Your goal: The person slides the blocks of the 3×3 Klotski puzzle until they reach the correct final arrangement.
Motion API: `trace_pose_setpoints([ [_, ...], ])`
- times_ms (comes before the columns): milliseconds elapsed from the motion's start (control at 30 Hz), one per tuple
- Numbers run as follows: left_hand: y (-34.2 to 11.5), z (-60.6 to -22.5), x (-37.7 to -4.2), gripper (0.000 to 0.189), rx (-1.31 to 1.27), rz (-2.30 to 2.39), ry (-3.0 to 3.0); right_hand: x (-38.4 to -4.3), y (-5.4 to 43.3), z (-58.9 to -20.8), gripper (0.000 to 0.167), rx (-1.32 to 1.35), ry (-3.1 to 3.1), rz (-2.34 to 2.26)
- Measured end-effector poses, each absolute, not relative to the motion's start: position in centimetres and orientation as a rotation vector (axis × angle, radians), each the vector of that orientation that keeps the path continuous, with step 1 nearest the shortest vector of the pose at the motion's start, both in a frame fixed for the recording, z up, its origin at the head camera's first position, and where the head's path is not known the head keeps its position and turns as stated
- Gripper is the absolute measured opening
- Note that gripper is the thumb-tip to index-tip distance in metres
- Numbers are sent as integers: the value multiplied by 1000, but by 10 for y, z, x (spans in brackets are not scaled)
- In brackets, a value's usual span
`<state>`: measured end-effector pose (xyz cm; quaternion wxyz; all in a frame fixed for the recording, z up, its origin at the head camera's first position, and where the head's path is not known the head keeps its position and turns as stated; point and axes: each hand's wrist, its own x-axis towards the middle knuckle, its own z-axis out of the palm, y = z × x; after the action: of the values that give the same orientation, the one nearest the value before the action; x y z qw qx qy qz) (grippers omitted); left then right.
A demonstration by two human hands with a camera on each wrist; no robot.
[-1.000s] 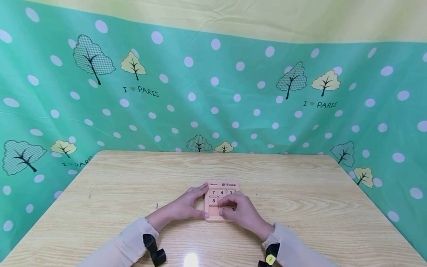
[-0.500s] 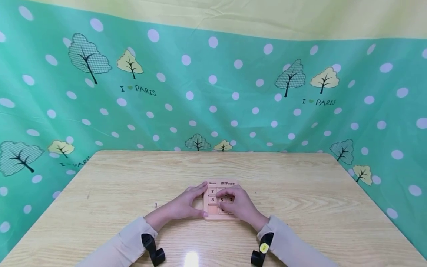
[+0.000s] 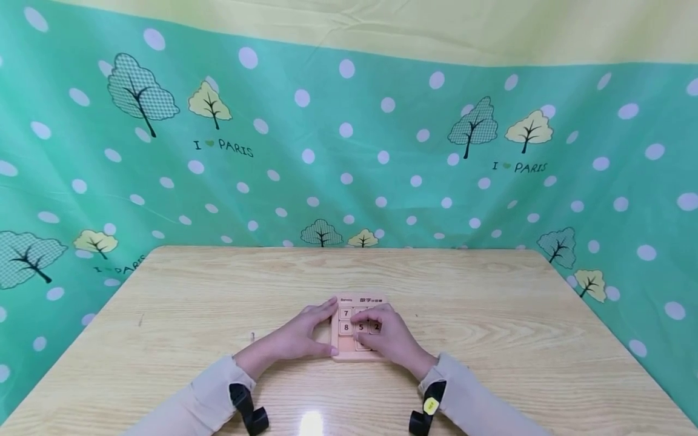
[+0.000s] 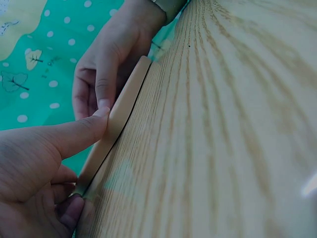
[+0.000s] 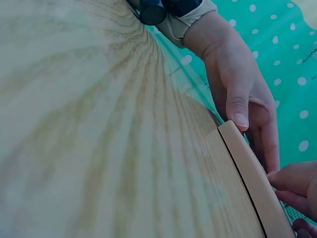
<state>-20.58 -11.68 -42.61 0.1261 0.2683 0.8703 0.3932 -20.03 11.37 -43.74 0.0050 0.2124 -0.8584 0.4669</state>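
A pale wooden number sliding puzzle (image 3: 349,358) lies flat on the table, printed lettering along its far rim. Tiles 7 (image 3: 346,313), 8 (image 3: 346,327) and 5 (image 3: 361,327) show, and below the 8 is a vacant slot (image 3: 346,344). My left hand (image 3: 303,334) holds the puzzle's left side, thumb at the near corner and fingers at the far one. Over the tiles is my right hand (image 3: 394,335), its thumb and index finger bent and apart on either side of the 5, hiding tiles on the right. In the right wrist view the puzzle's side (image 5: 252,178) appears edge-on.
The light wood-grain table (image 3: 480,290) stretches out around the puzzle. Behind it hangs a green dotted cloth (image 3: 349,157) with printed trees. Each wrist carries a black camera mount, the left (image 3: 249,409) and the right (image 3: 427,409).
My right hand has shifted slightly away from me over the puzzle, uncovering the 5 and 2 tiles while covering more of the top row. The left hand keeps its hold.
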Motion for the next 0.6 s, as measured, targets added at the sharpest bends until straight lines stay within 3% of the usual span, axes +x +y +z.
trace_pose_setpoints([
  [367, -116, -428, -207, 91, 791, 1148, 2539, -201, 119, -436, 22, 753, -2721, 1468],
  [600, -118, -428, -206, 92, 784, 1148, 2539, -180, 112, -395, 18, 784, -2743, 1552],
])
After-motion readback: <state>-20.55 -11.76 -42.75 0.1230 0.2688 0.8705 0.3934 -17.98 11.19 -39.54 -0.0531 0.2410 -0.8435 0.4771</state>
